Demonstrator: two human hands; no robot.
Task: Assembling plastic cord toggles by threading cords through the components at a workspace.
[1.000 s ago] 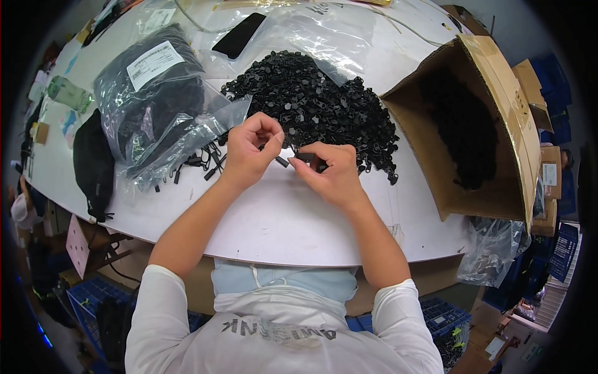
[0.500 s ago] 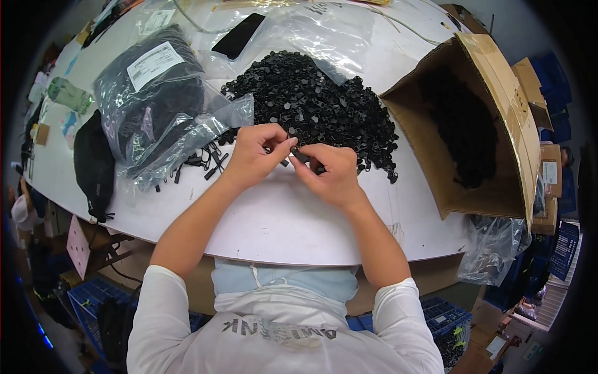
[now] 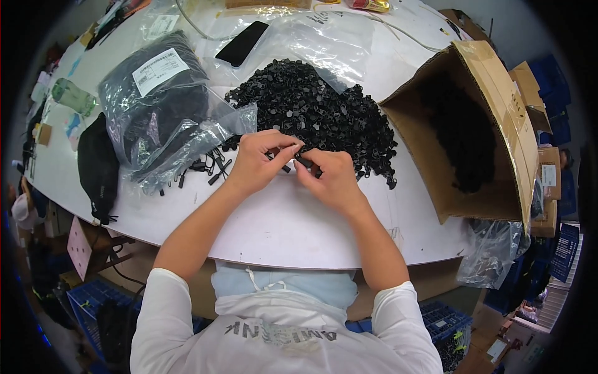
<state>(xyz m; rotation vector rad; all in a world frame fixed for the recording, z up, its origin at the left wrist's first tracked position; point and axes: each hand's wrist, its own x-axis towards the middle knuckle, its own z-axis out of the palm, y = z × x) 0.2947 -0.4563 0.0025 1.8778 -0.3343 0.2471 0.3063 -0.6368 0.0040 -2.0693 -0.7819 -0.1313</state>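
Over the front edge of the pile, my left hand (image 3: 260, 161) and my right hand (image 3: 332, 176) meet fingertip to fingertip. Both are closed in a pinch on a small black plastic piece (image 3: 303, 161), mostly covered by the fingers. More dark bits show under the left fingers; their shape is too small to tell. Just beyond lies a big heap of small black plastic parts (image 3: 311, 103) with rounded ends and loops. Left of my left wrist, several black cord-loop zipper pulls (image 3: 218, 171) lie loose on the white table (image 3: 293, 234).
A clear bag packed with dark goods (image 3: 152, 106) lies left, beside a black pouch (image 3: 98, 168) and a green-tinted bottle (image 3: 73, 96). A black phone (image 3: 242, 43) rests behind the heap. At right, an open cardboard box (image 3: 430, 140) on its side holds black material.
The table scene sits slightly lower in the picture. My hands stay together at the same spot, with the fingertips shifted a little around the small black piece.
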